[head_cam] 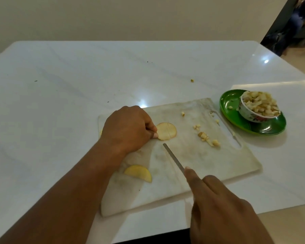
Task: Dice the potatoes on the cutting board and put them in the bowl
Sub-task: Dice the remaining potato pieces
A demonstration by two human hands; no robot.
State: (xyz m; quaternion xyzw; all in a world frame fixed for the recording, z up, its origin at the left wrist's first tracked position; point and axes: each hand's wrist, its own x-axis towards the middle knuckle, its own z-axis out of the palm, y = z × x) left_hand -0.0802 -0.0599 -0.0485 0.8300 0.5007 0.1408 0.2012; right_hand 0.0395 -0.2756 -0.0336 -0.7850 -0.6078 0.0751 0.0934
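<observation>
On the pale, stained rectangular plastic cutting board (192,155), the left hand (128,129) curls its fingers down and pins the left edge of a round, flat yellow potato slice (166,131) with its fingertips, a single cut line already running across the slice. The right hand (224,208) grips the handle of a thin steel-bladed knife (173,158), forefinger stretched along the spine, the tip poised just below the slice. A yellow potato wedge (138,173) lies near the board's front edge, small diced pieces (206,137) sit scattered towards the right, and the white patterned bowl (250,115), heaped with dice, stands on a green plate (264,127) just beside the board on the white glossy table (77,76).
</observation>
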